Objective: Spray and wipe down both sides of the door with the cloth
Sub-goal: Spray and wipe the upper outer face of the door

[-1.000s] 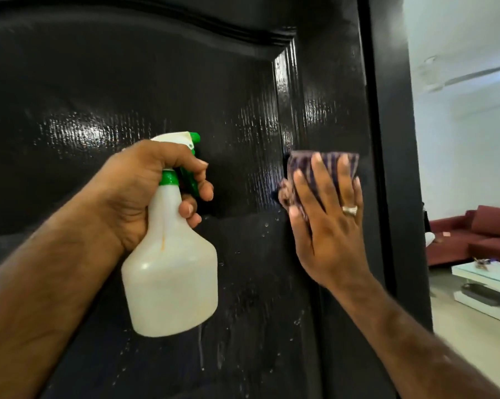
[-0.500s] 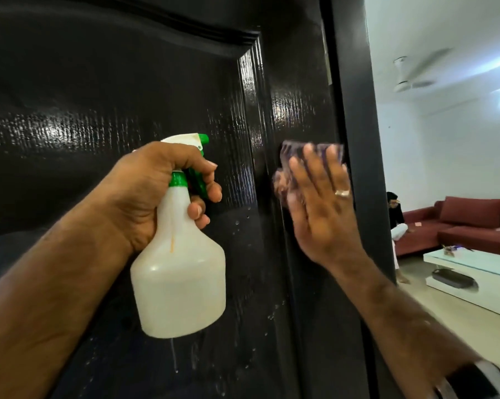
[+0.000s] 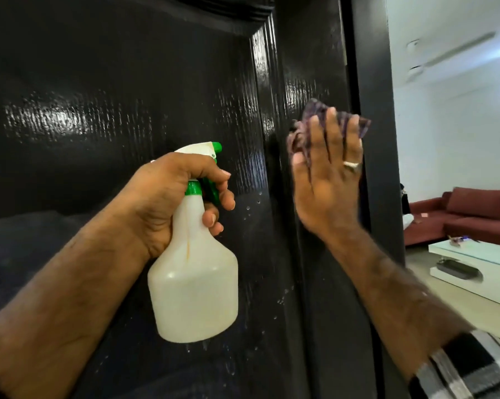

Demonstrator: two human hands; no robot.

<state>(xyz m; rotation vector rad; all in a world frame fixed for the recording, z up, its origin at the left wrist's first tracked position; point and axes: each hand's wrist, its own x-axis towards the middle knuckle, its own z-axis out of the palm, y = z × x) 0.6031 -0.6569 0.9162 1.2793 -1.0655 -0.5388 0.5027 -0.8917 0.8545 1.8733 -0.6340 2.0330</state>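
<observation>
A glossy black panelled door [image 3: 104, 90] fills most of the view, with water drops on its lower part. My left hand [image 3: 168, 197] grips the neck of a white spray bottle [image 3: 194, 283] with a green trigger, held upright just in front of the door. My right hand [image 3: 326, 180], wearing a ring, presses a purple striped cloth [image 3: 309, 116] flat against the door's right stile, fingers straight and pointing up. The cloth sticks out above and beside the fingers.
The door's edge [image 3: 378, 139] stands at the right. Past it lies a bright room with a red sofa [image 3: 470, 214], a white low table [image 3: 479, 266] and a ceiling fan [image 3: 433, 59]. A person's figure shows partly beside the sofa.
My right hand has slid the cloth upward along the door's right stile. The left hand with the bottle has stayed nearly still; the view has shifted slightly.
</observation>
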